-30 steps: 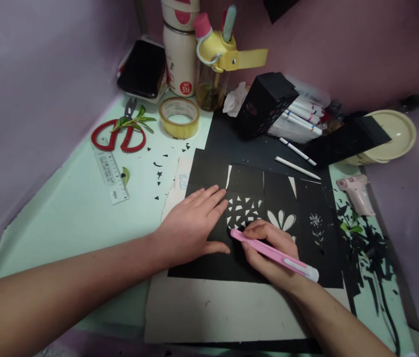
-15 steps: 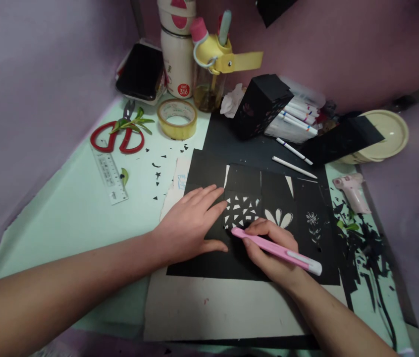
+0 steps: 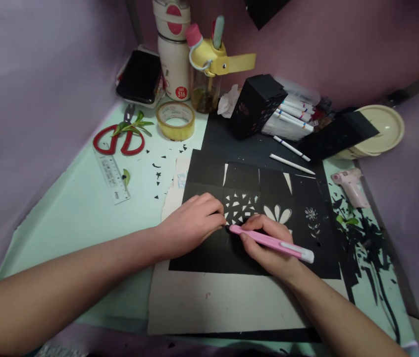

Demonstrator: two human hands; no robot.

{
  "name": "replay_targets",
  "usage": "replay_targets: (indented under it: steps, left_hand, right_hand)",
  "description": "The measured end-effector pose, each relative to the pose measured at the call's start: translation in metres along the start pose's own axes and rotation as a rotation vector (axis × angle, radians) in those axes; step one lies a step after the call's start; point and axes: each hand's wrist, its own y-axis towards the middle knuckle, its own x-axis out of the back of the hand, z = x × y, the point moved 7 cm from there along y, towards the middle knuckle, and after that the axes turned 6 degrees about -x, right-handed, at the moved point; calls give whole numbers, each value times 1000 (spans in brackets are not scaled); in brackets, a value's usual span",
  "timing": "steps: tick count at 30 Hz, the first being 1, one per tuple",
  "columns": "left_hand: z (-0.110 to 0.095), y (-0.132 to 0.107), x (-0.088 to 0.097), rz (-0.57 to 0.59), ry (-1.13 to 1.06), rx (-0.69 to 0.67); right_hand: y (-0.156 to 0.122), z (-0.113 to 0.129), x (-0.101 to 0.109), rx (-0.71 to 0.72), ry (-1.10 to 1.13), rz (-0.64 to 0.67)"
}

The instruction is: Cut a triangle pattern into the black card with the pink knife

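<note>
A black card sheet (image 3: 198, 259) lies over a pale board (image 3: 239, 303), with small triangular cut-outs, white petal shapes and a fine flower pattern in it. My right hand (image 3: 274, 250) grips a pink craft knife (image 3: 265, 240) like a pen. Its tip is at the lower left corner of the triangle pattern; the blade is too small to make out. Just left of that tip, my left hand (image 3: 192, 223) rests on the card with fingers curled and thumb and fingertips pinched together. Whatever sits between those fingertips is hidden.
Red-handled scissors (image 3: 135, 143), a clear ruler (image 3: 115, 181) and a tape roll (image 3: 176, 130) lie at left. Behind stand bottles (image 3: 205, 89) and a black paper box (image 3: 256, 106). A pink glue gun (image 3: 352, 187) and black scraps (image 3: 369, 248) are at right.
My left hand's fingers, spread flat on the card before, have curled into a pinch by the knife tip. The knife in my right hand has shifted only slightly.
</note>
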Motion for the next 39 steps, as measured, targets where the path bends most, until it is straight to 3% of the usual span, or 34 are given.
replay_targets:
  steps: [16, 28, 35, 39]
  left_hand:
    - [2, 1, -1, 44, 20, 12]
    - [0, 1, -3, 47, 69, -22]
    - [2, 3, 2, 43, -41, 16]
    - [6, 5, 10, -20, -105, 78]
  right_hand:
    - [2, 7, -1, 17, -22, 20]
    - [0, 2, -7, 49, 82, 75]
    - [0, 0, 0, 47, 103, 21]
    - [3, 4, 2, 31, 81, 0]
